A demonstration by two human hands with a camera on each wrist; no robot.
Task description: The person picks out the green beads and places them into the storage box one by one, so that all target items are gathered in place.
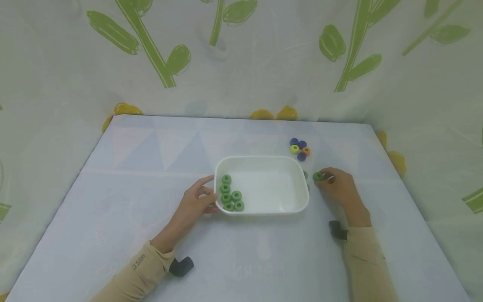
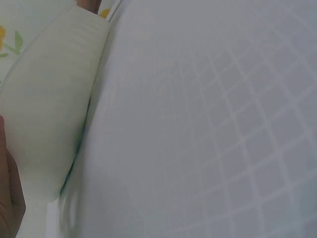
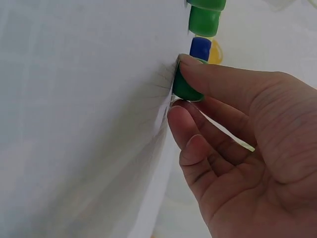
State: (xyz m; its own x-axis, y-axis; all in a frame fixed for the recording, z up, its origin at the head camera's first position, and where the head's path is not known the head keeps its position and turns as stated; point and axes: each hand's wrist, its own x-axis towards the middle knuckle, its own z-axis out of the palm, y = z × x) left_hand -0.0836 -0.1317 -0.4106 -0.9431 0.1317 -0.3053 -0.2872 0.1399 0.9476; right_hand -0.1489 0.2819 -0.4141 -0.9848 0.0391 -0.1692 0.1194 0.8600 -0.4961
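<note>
A white tray (image 1: 271, 184) stands on the table with several green beads (image 1: 225, 188) bunched at its left end. My left hand (image 1: 196, 197) holds the tray's left end, thumb at the rim. In the left wrist view, the side of the tray (image 2: 54, 99) appears, with part of the hand (image 2: 10, 193) at the lower left. To the right of the tray, my right hand (image 1: 337, 186) pinches a green bead (image 1: 318, 176) between thumb and fingers, low over the tabletop. Another green bead (image 1: 305, 173) is partly hidden behind the tray's right rim.
Behind the tray's right end lies a small group of beads: several dark blue ones (image 1: 301, 156), a yellow one (image 1: 294, 149) and an orange one (image 1: 306, 151). The pale patterned table (image 1: 132, 188) ends at a back edge before a leaf-print sheet (image 1: 256, 63).
</note>
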